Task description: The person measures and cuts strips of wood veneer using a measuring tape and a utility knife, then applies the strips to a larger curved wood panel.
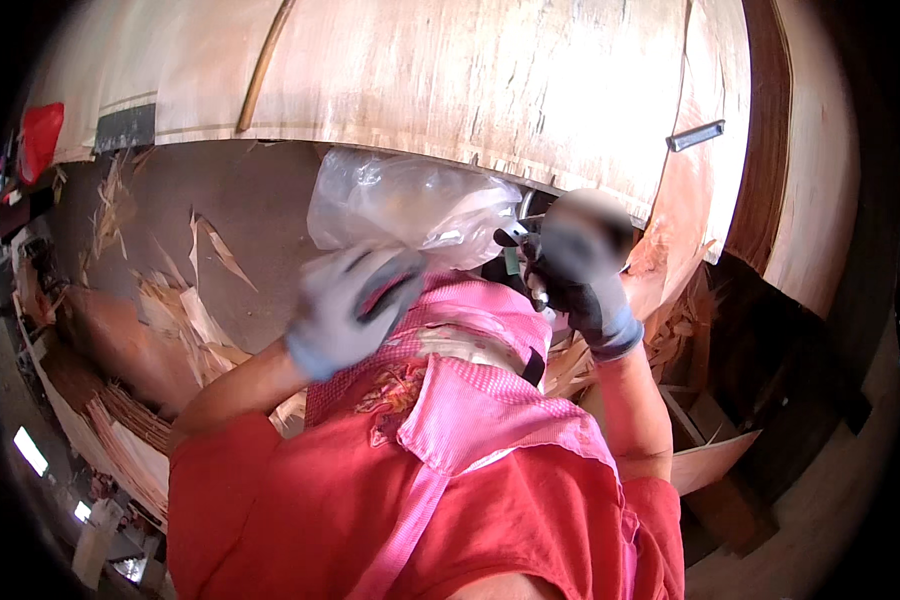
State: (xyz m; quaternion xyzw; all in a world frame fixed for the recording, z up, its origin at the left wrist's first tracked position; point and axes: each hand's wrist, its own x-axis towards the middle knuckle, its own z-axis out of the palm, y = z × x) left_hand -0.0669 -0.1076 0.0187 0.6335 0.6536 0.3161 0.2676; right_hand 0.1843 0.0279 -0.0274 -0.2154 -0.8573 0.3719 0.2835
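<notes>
My left hand (355, 305), in a grey glove with a darker palm and a blue cuff, hovers in front of the pink apron (480, 400). It is slightly blurred; the fingers bend loosely, a gap shows between them and the thumb, and I see nothing held. My right hand (600, 310), gloved the same way, is closed around a dark tool (530, 255) at the edge of the wood sheets. A blurred patch covers part of that hand, so the tool's kind does not show. Between the hands, beyond the apron, lies a crumpled clear plastic bag (400, 200).
Pale wood veneer sheets (450, 80) spread across the far side, with a thin wooden stick (266, 65) and a dark flat bar (696, 135) on them. Torn veneer scraps (205, 320) lie at the left. A red object (41, 140) hangs at the far left.
</notes>
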